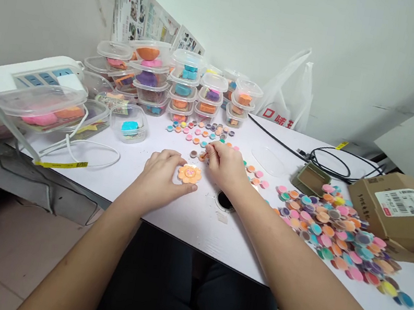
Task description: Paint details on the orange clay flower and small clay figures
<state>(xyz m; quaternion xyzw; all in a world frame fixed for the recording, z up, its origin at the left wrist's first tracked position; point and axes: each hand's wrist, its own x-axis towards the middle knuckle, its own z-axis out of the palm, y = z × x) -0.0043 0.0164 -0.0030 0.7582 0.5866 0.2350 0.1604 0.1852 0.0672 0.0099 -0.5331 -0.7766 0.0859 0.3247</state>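
Observation:
My left hand (160,181) holds an orange flower-shaped piece (189,174) with a pinkish centre between thumb and fingers, low over the white table. To its right my right hand (227,166) is closed in a pinch, fingertips at a small brown-orange paint pot (202,157). What sits in that pinch is too small and hidden to make out. Beside that pot stands a dark brown pot (193,154). Strips of small coloured paint pots (197,132) lie just beyond both hands.
Stacked clear tubs (149,93) with coloured pieces line the wall. A large heap of paint pots (331,229) lies right, near a cardboard box (400,208) and an olive container (310,179). A power strip (25,77) with cables sits left. A round table hole (225,201) is under my right wrist.

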